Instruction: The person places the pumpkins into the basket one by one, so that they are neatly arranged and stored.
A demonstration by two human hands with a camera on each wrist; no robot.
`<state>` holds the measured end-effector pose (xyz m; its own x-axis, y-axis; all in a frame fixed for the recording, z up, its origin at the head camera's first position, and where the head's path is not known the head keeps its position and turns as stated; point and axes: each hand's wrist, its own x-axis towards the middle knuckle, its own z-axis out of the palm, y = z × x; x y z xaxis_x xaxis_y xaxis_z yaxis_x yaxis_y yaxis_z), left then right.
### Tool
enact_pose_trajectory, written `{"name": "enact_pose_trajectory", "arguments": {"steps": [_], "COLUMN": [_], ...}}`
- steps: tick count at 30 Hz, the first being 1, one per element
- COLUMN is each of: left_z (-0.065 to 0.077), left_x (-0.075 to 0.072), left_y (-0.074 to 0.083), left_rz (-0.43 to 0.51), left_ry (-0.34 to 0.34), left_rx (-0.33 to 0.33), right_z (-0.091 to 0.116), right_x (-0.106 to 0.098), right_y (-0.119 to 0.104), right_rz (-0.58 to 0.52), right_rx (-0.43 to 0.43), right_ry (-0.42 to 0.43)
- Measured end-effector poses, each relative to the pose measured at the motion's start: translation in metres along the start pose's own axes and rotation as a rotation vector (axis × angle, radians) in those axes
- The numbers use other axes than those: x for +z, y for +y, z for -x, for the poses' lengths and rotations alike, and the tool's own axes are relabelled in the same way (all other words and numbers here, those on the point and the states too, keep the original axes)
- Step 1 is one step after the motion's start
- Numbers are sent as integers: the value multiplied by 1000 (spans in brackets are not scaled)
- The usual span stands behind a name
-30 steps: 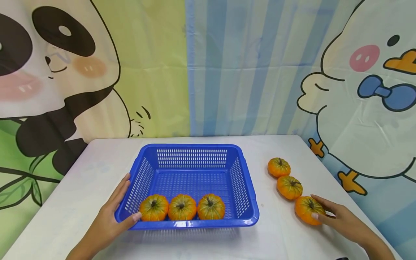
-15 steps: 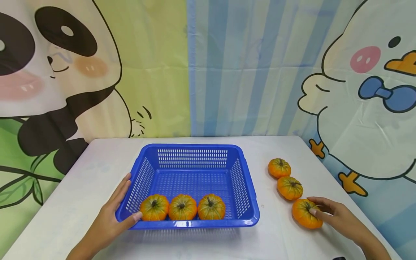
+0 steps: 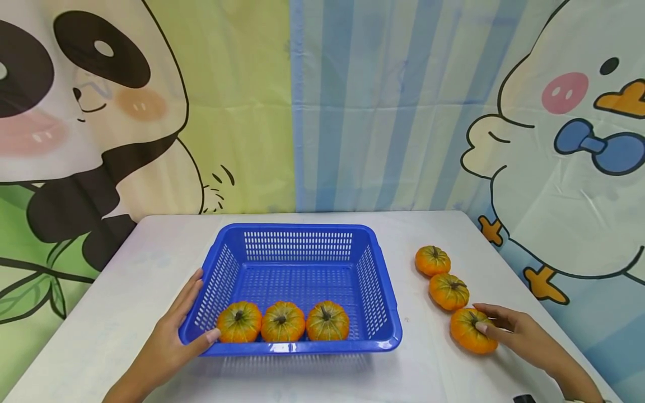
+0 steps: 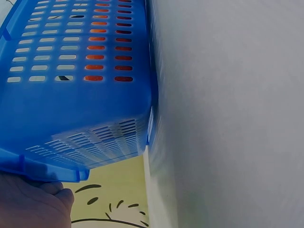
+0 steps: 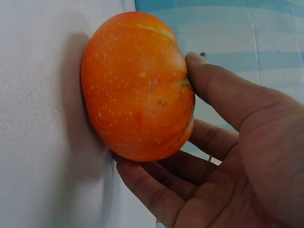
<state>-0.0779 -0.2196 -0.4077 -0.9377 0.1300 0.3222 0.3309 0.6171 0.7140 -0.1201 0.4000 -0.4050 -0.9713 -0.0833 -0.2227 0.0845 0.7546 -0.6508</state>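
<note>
My right hand holds a small orange pumpkin on the white table. Its thumb lies on the pumpkin's top and the other fingers curve along the far side; the right wrist view shows the pumpkin between thumb and fingers. Two more pumpkins, a middle one and a far one, form a slanting row beyond it. My left hand rests at the near left corner of a blue plastic basket, fingers stretched along the left rim, thumb on the front rim. Three pumpkins sit along the basket's front wall.
The white tablecloth surrounds the basket. A dark object shows at the bottom edge near my right forearm. Behind the table hangs a curtain with a panda and a white bird printed on it.
My right hand has drawn the nearest pumpkin slightly left and toward me, opening a small gap from the middle one. The left hand and basket have stayed put.
</note>
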Motion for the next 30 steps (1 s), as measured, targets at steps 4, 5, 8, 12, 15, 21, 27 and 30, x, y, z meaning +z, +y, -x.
{"name": "enact_pose_trajectory", "arguments": {"steps": [4, 5, 8, 12, 15, 21, 27, 30], "left_z": [0, 0, 0, 0, 0, 0, 0, 0], "left_x": [-1, -1, -1, 0, 0, 0, -1, -1], "left_y": [0, 1, 1, 0, 0, 0, 1, 1], "left_rz": [4, 3, 2, 1, 2, 2, -6, -10], "left_ry": [0, 1, 3, 2, 0, 4, -3, -2], "left_rx": [-3, -5, -8, -4, -11, -4, -14, -13], "right_z": [-3, -4, -7, -8, -8, -5, -3, -3], "right_x": [1, 1, 0, 0, -1, -3, -4, -3], "right_y": [-2, -3, -5, -5, -6, -11, -21, -29], "right_rz": [20, 28, 37, 22, 13, 21, -4, -12], "right_rx": [8, 2, -8, -13, -15, -54, -77, -100], "right_ry": [3, 3, 3, -14, -23, -14, -14, -16]}}
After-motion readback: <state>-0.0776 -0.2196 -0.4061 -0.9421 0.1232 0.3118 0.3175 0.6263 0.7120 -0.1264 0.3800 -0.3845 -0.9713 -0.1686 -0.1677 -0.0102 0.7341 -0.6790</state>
